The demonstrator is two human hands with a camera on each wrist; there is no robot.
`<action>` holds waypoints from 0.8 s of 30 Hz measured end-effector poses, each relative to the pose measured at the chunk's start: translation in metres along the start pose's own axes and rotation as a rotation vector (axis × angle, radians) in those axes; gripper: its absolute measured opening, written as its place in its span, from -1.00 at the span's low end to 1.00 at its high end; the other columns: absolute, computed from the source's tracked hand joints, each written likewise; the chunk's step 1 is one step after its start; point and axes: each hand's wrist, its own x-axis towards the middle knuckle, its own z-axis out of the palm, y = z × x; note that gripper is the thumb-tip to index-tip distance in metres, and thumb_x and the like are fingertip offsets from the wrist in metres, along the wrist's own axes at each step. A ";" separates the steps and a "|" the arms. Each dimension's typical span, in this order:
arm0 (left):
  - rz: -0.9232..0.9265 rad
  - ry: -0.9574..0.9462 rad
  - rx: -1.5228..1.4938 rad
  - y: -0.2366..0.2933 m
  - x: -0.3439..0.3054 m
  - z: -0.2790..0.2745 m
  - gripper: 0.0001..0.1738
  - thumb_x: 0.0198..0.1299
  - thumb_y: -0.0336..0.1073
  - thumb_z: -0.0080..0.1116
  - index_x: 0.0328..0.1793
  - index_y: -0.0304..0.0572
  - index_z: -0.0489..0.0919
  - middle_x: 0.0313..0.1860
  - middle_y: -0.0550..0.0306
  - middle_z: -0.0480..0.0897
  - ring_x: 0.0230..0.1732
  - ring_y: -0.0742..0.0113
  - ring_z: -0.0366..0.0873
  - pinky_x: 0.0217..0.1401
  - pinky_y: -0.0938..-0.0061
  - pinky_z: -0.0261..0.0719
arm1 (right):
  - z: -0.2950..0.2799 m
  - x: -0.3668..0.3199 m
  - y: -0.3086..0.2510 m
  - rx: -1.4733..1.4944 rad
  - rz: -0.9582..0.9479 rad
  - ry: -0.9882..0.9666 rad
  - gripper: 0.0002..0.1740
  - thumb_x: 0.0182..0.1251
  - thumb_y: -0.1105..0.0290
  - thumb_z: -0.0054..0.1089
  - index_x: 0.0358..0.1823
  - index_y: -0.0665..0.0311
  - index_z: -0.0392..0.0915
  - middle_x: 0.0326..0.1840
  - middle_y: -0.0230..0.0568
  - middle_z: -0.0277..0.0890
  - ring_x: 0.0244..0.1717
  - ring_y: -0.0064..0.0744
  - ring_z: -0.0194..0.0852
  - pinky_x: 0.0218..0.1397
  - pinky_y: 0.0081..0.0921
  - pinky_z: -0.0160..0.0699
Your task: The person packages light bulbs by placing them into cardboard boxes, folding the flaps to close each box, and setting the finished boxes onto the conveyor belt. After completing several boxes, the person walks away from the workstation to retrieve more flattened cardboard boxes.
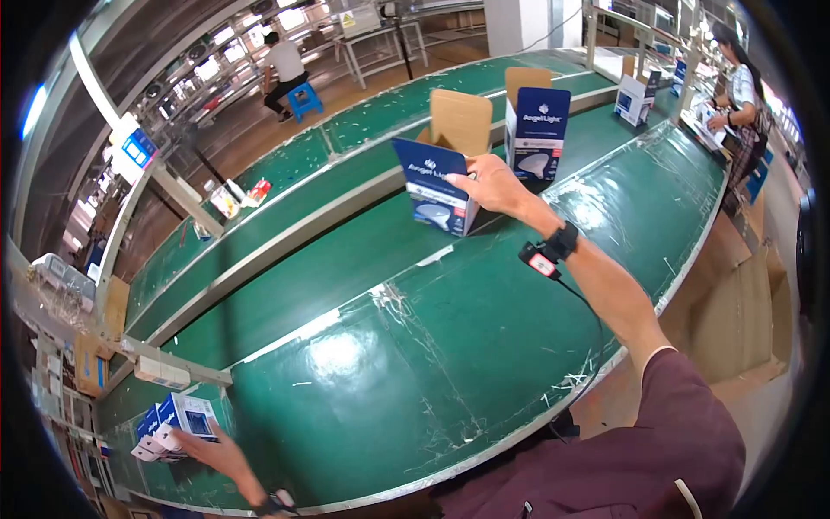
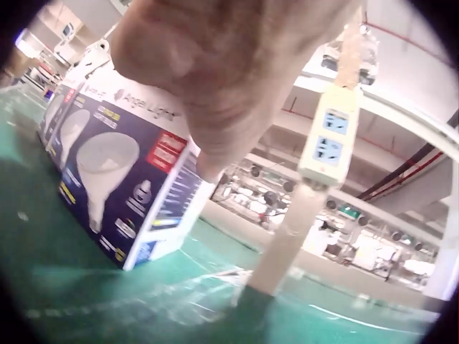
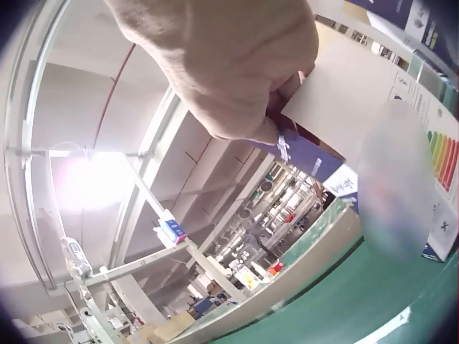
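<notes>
At the lower left my left hand lies against a row of small printed light bulb boxes, its fingers stretched along them. In the left wrist view the hand covers the top of the nearest bulb box, with one digit down on its end panel. Farther off, my right hand grips the upper edge of an open blue and white carton whose brown flap stands up. From the right wrist, the hand hides part of the carton behind its fingers.
A second open carton stands just beyond, and another box farther right. A raised rail divides the green bench. A post with a socket box rises at left. Another person works at the far right.
</notes>
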 end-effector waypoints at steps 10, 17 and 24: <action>0.429 -0.549 -1.390 0.340 0.027 -0.127 -0.37 0.60 -0.13 0.03 0.62 -0.43 0.40 0.73 -0.31 0.25 0.71 -0.16 0.24 0.67 0.07 0.29 | -0.058 -0.085 -0.133 0.194 -0.198 -0.530 -0.68 0.32 0.43 0.52 0.09 0.24 0.78 0.19 -0.10 0.75 0.19 -0.04 0.68 0.35 -0.25 0.58; 0.349 -0.504 -1.452 0.369 0.020 -0.132 -0.29 0.58 -0.12 0.14 0.70 -0.36 0.31 0.75 -0.24 0.22 0.64 -0.04 0.36 0.56 0.18 0.44 | -0.078 -0.111 -0.131 0.165 -0.163 -0.706 -0.68 0.22 0.58 0.53 -0.05 0.02 0.82 0.24 -0.32 0.69 0.46 -0.03 0.43 0.57 0.02 0.31; 0.327 -0.776 -1.264 0.389 -0.019 -0.158 -0.30 0.38 -0.50 0.25 0.65 -0.40 0.37 0.25 -0.20 0.75 -0.12 0.38 0.76 0.20 0.41 0.64 | -0.068 -0.082 -0.098 -0.088 -0.190 -0.030 -0.47 0.36 0.53 0.39 0.36 0.18 0.61 0.28 -0.23 0.67 0.43 -0.05 0.50 0.57 -0.18 0.43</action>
